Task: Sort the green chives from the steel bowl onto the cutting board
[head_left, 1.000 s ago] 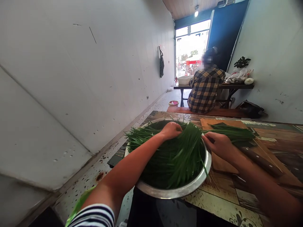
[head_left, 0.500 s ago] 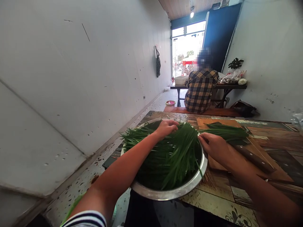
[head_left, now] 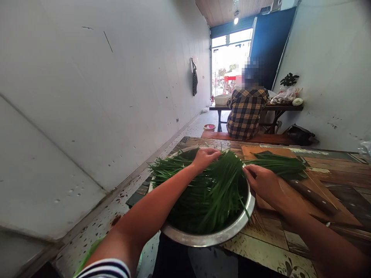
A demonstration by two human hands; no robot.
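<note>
A wide metal bowl (head_left: 199, 240) full of long green garlic chives (head_left: 188, 204) stands at the table's near edge. Between my two hands hangs a flat, even row of chives (head_left: 224, 181), its tips drooping into the bowl. My left hand (head_left: 205, 157) is closed in a pinch at the row's upper left end. At the other end, by the bowl's right rim, my right hand (head_left: 262, 179) pinches with thumb and forefinger. Anything thin running through the row is too small to make out. Beside my right hand, more chives (head_left: 278, 163) lie on a wooden cutting board (head_left: 301, 193).
A knife (head_left: 313, 196) rests on the board, handle toward me. Thin sticks (head_left: 256, 222) lie beside the bowl on the wood-patterned table (head_left: 269, 239). Ahead, a person in a plaid shirt (head_left: 246, 114) sits on a bench (head_left: 214, 135). A white wall (head_left: 87, 96) runs along the left.
My left hand has shifted slightly right along the row's top edge. The right hand keeps its pinch at the rim, and the whole view has moved a little.
</note>
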